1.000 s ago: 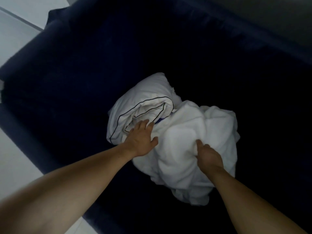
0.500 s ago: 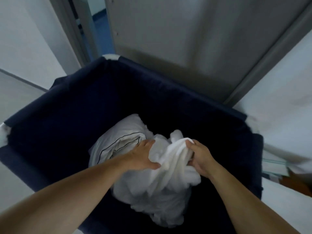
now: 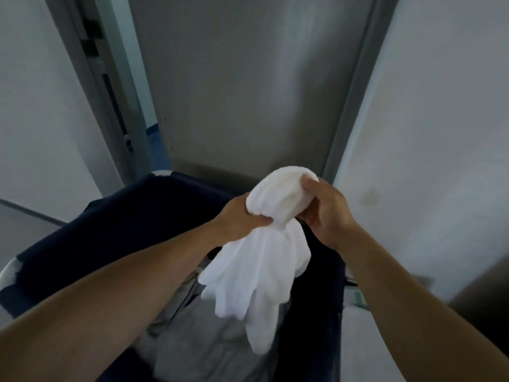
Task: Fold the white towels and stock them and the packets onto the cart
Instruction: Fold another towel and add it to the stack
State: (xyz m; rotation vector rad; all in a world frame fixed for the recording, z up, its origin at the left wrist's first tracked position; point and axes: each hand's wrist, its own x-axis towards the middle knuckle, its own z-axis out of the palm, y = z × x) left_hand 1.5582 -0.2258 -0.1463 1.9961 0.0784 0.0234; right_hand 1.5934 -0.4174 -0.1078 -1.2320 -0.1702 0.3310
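Note:
A bunched white towel (image 3: pixel 259 274) hangs in the air above the dark blue laundry bag (image 3: pixel 110 238) of the cart. My left hand (image 3: pixel 239 219) grips the towel at its gathered neck from the left. My right hand (image 3: pixel 325 210) holds the towel's rounded top end from the right, thumb on top. The towel's loose part dangles down into the bag's mouth. More white linen (image 3: pixel 203 343), one piece with a dark piped edge, lies deep inside the bag, partly hidden by my left forearm.
A grey door (image 3: pixel 248 86) in a metal frame stands close behind the bag. White walls (image 3: pixel 440 133) flank it on both sides. A folded item with a green stripe (image 3: pixel 356 297) shows just right of the bag's edge.
Both hands have lifted the towel up out of the bag, from the linen pile to above the rim. The view has tilted upward toward the door.

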